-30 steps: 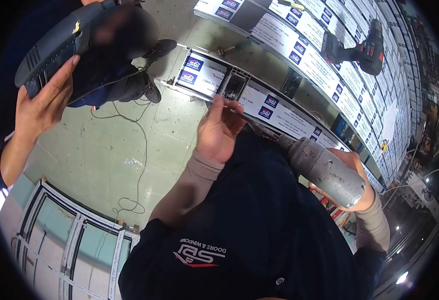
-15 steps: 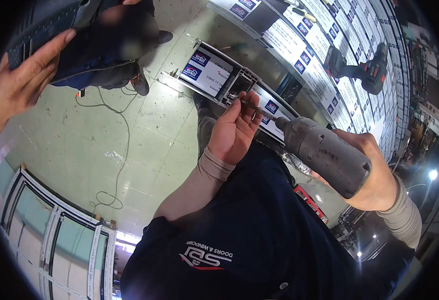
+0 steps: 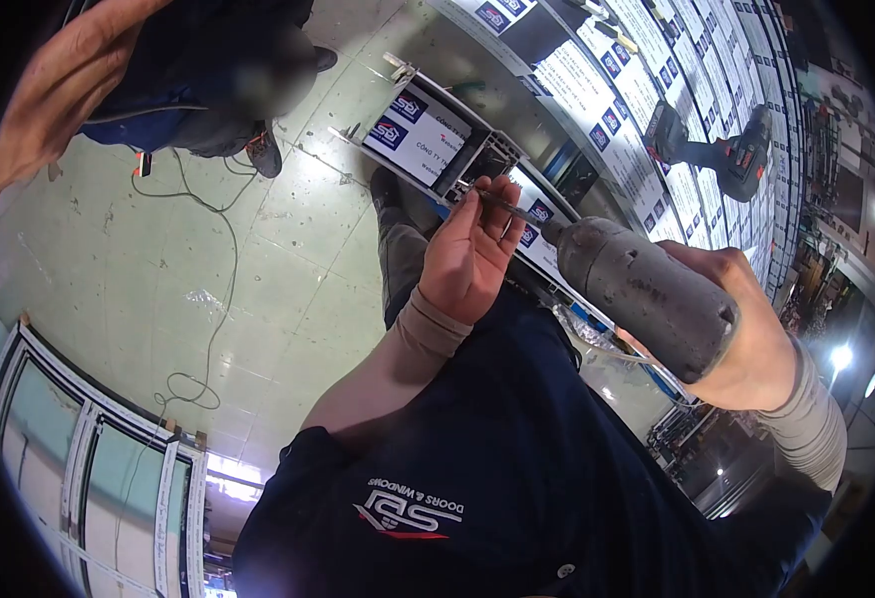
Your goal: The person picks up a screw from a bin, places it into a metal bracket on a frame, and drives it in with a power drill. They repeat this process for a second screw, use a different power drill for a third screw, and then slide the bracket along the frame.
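Observation:
My right hand (image 3: 746, 329) grips a worn grey power driver (image 3: 647, 289), which points up and left. From its nose a thin dark bit (image 3: 522, 213) runs across the fingers of my left hand (image 3: 465, 257). That hand is palm up, its thumb and fingertips pinched at the bit's far end. Just beyond the fingertips lies a frame profile (image 3: 428, 135) with white and blue labelled film, and a dark bracket-like part (image 3: 492, 159) sits in its gap. Fingers hide the exact contact of the bit's tip.
A second cordless driver (image 3: 727, 159) lies on the stack of labelled profiles (image 3: 597, 80) at right. Another person's arm (image 3: 69, 90) and shoe (image 3: 263, 149) show at upper left. A cable (image 3: 233, 269) crosses the floor; a window frame (image 3: 79, 468) stands at lower left.
The view has shifted slightly. The other person's hand and the dark blue object in it have moved up out of view, leaving the arm. My hands hold nearly the same pose.

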The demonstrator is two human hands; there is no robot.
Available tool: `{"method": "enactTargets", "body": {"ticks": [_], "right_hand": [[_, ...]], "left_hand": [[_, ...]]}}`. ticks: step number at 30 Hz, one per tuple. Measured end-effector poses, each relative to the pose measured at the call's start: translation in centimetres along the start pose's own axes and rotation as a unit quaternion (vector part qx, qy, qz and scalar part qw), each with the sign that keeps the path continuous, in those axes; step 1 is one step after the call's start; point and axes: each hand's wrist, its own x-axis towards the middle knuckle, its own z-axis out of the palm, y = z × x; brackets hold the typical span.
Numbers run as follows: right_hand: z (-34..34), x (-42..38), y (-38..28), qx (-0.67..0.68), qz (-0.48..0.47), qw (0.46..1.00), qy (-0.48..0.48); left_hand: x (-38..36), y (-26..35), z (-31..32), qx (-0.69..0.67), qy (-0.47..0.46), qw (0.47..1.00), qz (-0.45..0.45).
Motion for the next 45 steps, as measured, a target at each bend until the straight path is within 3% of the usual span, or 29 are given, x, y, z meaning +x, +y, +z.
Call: {"method": "enactTargets", "body": {"ticks": [3,6,7,9,10,11,13,15,18,22,26,33,42,45], "right_hand": [[1.2,0.1,1.0,-0.032,0.017,0.998,0.046],[1.3,1.8,1.5,-0.052,0.010,0.998,0.022],[0.8,2.3,1.1,-0.064,0.018,0.998,-0.001],[1.1,1.9,1.6,-0.076,-0.011,0.997,-0.004],[0.8,2.1,1.7,-0.089,-0.037,0.995,-0.024],[0.1,2.7,1.3,-0.129,-0.069,0.987,-0.067],[-0.4,3.7,0.8,-0.209,-0.141,0.958,-0.136],[-1.3,4.0,1.3,-0.117,-0.061,0.982,-0.135],[-1.2,2.7,1.5,-0.007,0.056,0.989,-0.135],[-0.5,3.5,0.6,-0.037,0.011,0.997,-0.062],[-0.3,6.0,-1.0,0.082,0.042,0.992,-0.083],[-0.6,6.3,-0.3,0.078,-0.032,0.993,-0.080],[-0.6,7.3,-0.8,0.052,0.072,0.988,-0.129],[-0.2,7.3,-0.3,0.060,0.080,0.987,-0.123]], "left_hand": [[0.2,-0.3,-0.2,0.011,-0.028,0.999,0.021],[-0.8,-0.6,0.1,0.017,0.004,1.000,0.006],[-1.9,-0.9,0.9,0.200,0.062,0.975,0.070],[-5.5,-1.7,3.3,0.445,0.031,0.852,0.274],[-6.7,-1.5,5.5,0.501,-0.058,0.758,0.413],[-6.2,-0.3,9.5,0.544,-0.143,0.669,0.485],[-4.8,-1.3,12.8,0.563,-0.198,0.578,0.557],[-3.6,-2.1,13.5,0.531,-0.192,0.579,0.588],[-4.2,-2.7,12.7,0.543,-0.174,0.597,0.564],[-4.3,-2.2,12.9,0.558,-0.175,0.585,0.562],[-4.5,-1.9,12.8,0.563,-0.188,0.596,0.541],[-3.9,-2.1,12.6,0.558,-0.168,0.585,0.564],[-4.0,-1.5,12.2,0.571,-0.168,0.580,0.556],[-3.7,-1.7,12.2,0.547,-0.164,0.611,0.548]]}}
